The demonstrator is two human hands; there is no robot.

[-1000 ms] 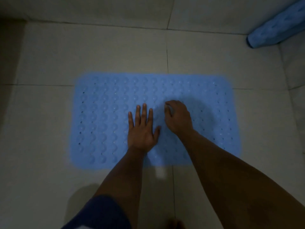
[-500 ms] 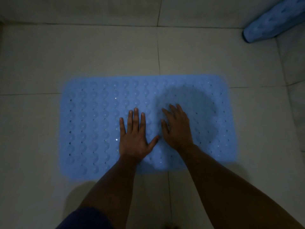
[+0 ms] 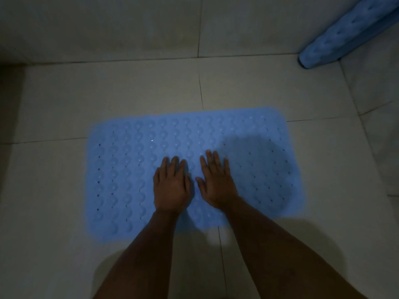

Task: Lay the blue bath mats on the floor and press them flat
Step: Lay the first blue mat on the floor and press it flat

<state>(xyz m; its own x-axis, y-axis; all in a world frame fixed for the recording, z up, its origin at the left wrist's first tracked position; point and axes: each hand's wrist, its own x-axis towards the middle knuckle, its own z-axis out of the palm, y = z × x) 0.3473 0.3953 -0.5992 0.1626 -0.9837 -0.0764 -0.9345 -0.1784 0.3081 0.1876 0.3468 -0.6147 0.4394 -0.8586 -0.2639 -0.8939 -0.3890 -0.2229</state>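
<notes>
A light blue bath mat (image 3: 129, 169) with rows of bumps and small holes lies spread on the pale tiled floor. My left hand (image 3: 171, 186) rests palm down near the mat's middle, fingers straight. My right hand (image 3: 217, 182) lies flat just beside it, fingers straight and slightly spread, pressing on the mat. A round shadow covers the mat's right half. A second blue mat (image 3: 349, 33), rolled up, leans at the top right corner.
The tiled wall (image 3: 129, 26) rises just behind the mat. A raised tile step or wall edge (image 3: 377, 100) runs along the right side. Bare floor tiles (image 3: 43, 212) surround the mat to the left and front.
My right hand went from curled fingers to lying flat on the mat. Both hands now sit closer together, and the view has tilted so the mat appears lower in frame.
</notes>
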